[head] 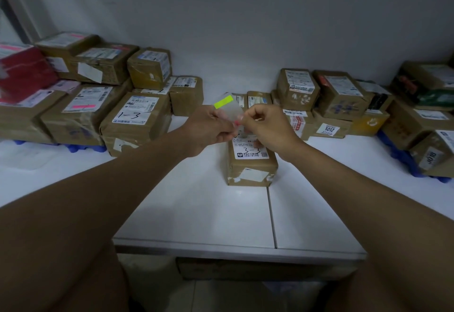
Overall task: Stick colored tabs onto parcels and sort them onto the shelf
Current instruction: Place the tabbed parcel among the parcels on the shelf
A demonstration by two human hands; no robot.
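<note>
Plain grey wall behind; white desk [196, 213] in an L or U run, seam down the middle section. Head view only.

Parcel stacks: a large group of brown cartons at left [81, 105], several already carrying pink tabs, one marked "1-3" [134, 115]; a red parcel [22, 73] at the far left. A second group at right [344, 100], one labelled "3012" [328, 129]. Blue material shows under the outer stacks; cannot identify it.

Parcel in hand for this step: a single brown carton marked "3-3" [251, 162], standing alone on the desk at centre, just below both hands, not touched by either.

Left hand [208, 127]: grip closed on a clear tab sheet [231, 110], held up above the carton; a yellow-green tab [223, 101] sits at its top edge.
Right hand [266, 127]: fingertips pinched narrow on a small pink tab [237, 122] at the sheet's lower edge.

Judgement: the step is peeling a pink tab off the backing sheet. Next move calls for freeing the tab fully without folding it onto itself, then lowering the right hand to press it flat on the "3-3" label face. Shelving comes after; no shelf in view.
</note>
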